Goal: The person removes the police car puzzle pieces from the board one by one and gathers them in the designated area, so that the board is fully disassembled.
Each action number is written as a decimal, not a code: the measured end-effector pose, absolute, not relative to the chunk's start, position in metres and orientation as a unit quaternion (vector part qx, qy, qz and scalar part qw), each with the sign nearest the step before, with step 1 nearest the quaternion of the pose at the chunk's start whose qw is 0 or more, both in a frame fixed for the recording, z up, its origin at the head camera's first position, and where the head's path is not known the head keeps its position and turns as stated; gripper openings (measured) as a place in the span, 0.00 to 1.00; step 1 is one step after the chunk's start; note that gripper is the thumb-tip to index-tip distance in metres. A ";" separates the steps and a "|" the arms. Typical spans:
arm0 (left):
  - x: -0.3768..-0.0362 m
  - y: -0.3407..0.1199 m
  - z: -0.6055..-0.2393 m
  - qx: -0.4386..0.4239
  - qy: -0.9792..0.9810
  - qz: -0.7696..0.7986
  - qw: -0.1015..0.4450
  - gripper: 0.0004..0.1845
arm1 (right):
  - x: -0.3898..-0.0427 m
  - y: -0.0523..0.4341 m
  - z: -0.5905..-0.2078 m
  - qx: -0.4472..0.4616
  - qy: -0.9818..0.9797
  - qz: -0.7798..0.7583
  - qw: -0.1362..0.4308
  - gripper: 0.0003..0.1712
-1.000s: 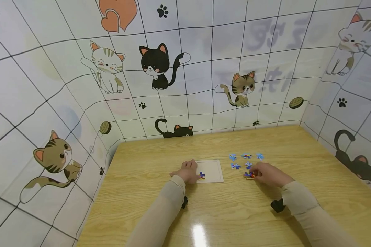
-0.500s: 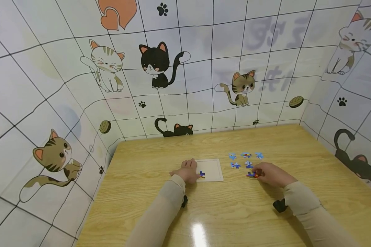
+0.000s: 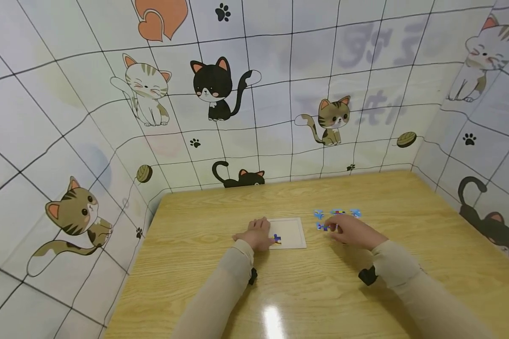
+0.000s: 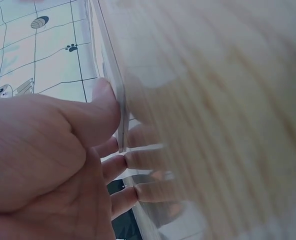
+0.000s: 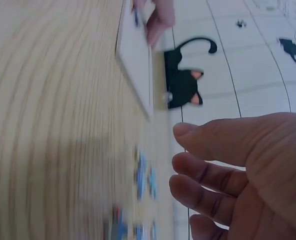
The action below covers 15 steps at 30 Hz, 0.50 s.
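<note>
Puzzle pieces [image 3: 337, 214]: four loose ones visible on the table [image 3: 322, 292], right of the board; one more on it.
Board [image 3: 291, 233]: one, white.
Left hand [image 3: 256, 237]: thumb pressing board's edge.
Right hand [image 3: 351, 230]: fingers relaxed over the loose pieces, holding nothing.

Long beige sleeves, close-fitting, running down to both wrists. Small black device strapped under the left wrist [image 3: 252, 277], another under the right wrist [image 3: 368, 275]. Left hand [image 3: 258, 238] and right hand [image 3: 353, 230] bare, no rings.

1 puzzle board [image 3: 291, 233] w/ 1 piece in it [image 3: 276, 238], approx. 4 loose pieces [image 3: 319, 215] visible, 2 hands [image 3: 258, 237].
</note>
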<state>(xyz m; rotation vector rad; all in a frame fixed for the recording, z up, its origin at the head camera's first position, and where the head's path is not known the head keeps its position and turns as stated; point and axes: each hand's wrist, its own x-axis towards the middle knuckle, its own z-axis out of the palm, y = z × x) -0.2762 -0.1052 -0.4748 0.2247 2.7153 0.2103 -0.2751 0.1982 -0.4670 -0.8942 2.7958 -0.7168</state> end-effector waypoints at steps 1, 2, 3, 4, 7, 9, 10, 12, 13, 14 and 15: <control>-0.277 -0.106 -0.476 0.079 0.973 0.076 0.202 0.38 | -0.277 0.189 -0.466 -0.306 0.920 -0.239 0.059 0.15; -0.279 -0.106 -0.477 0.078 0.973 0.076 0.201 0.38 | -0.279 0.179 -0.466 -0.315 0.917 -0.239 0.058 0.15; -0.280 -0.107 -0.477 0.076 0.974 0.076 0.200 0.38 | -0.280 0.168 -0.467 -0.320 0.916 -0.235 0.055 0.15; -0.280 -0.107 -0.478 0.073 0.974 0.076 0.199 0.38 | -0.281 0.158 -0.468 -0.327 0.914 -0.234 0.054 0.15; -0.282 -0.105 -0.481 0.062 0.975 0.078 0.199 0.39 | -0.282 0.128 -0.477 -0.349 0.911 -0.216 0.052 0.14; -0.283 -0.104 -0.483 0.056 0.976 0.078 0.196 0.41 | -0.281 0.112 -0.483 -0.360 0.908 -0.208 0.055 0.15; -0.283 -0.103 -0.485 0.054 0.976 0.077 0.195 0.41 | -0.281 0.105 -0.486 -0.364 0.906 -0.207 0.057 0.16; -0.283 -0.102 -0.488 0.053 0.977 0.075 0.192 0.43 | -0.280 0.095 -0.490 -0.359 0.908 -0.206 0.061 0.18; -0.283 -0.102 -0.488 0.053 0.978 0.074 0.189 0.43 | -0.280 0.090 -0.491 -0.352 0.911 -0.204 0.061 0.19; -0.282 -0.102 -0.487 0.055 0.979 0.072 0.184 0.42 | -0.280 0.086 -0.492 -0.342 0.915 -0.206 0.062 0.20; -0.281 -0.102 -0.485 0.057 0.979 0.070 0.181 0.42 | -0.280 0.083 -0.492 -0.332 0.919 -0.203 0.062 0.21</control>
